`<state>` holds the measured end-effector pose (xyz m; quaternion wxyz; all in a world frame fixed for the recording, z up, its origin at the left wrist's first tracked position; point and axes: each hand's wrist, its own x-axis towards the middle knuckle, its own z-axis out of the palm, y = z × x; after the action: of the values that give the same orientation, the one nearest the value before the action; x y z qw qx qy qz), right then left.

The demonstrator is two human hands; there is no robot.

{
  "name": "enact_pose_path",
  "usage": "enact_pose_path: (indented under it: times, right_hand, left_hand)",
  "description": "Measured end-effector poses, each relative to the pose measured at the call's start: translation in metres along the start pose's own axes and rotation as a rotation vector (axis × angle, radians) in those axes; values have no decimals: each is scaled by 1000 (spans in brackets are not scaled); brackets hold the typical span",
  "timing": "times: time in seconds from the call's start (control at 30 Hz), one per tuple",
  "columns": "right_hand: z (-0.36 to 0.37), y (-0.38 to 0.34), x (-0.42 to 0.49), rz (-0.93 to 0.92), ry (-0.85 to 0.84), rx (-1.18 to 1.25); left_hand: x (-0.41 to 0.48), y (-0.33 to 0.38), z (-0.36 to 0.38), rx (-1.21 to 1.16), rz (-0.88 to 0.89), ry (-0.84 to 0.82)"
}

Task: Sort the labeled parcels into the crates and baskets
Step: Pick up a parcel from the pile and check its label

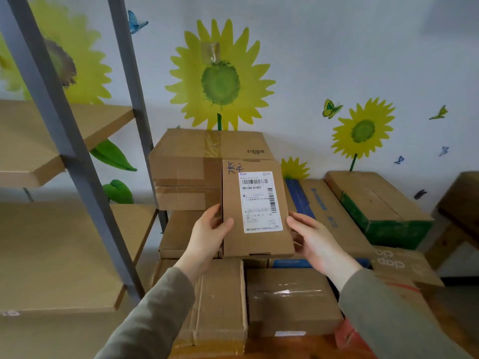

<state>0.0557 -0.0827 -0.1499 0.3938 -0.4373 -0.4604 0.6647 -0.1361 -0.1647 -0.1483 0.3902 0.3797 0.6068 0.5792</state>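
While you're holding that flat cardboard parcel upright in front of you, both hands have a proper grip on it. Your left hand has the lower left edge, thumb curled onto the front face and fingers tucked behind. Your right hand pinches the lower right edge, thumb lying along the side, and its fingers are out of sight behind the box. The white shipping label faces you, barcode at the top, with some handwriting on the cardboard by the top left corner. The parcel is up in the air over a pile of brown cartons, with a bigger taped carton just behind it and a green-printed box off to the right. A grey rack with cardboard shelves is on your left, and there's a sunflower wall at the back.
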Motion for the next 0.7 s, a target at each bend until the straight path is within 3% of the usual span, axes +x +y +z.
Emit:
enact_pose_path:
  times: [0.2, 0.7]
  right_hand:
    - [-27, 21, -17, -32, 212, -39]
    - [-215, 54, -155, 36, 632, 47]
  left_hand:
    - [2, -20, 30, 24, -33, -37]
    - [-91, -55, 225, 180, -79, -470]
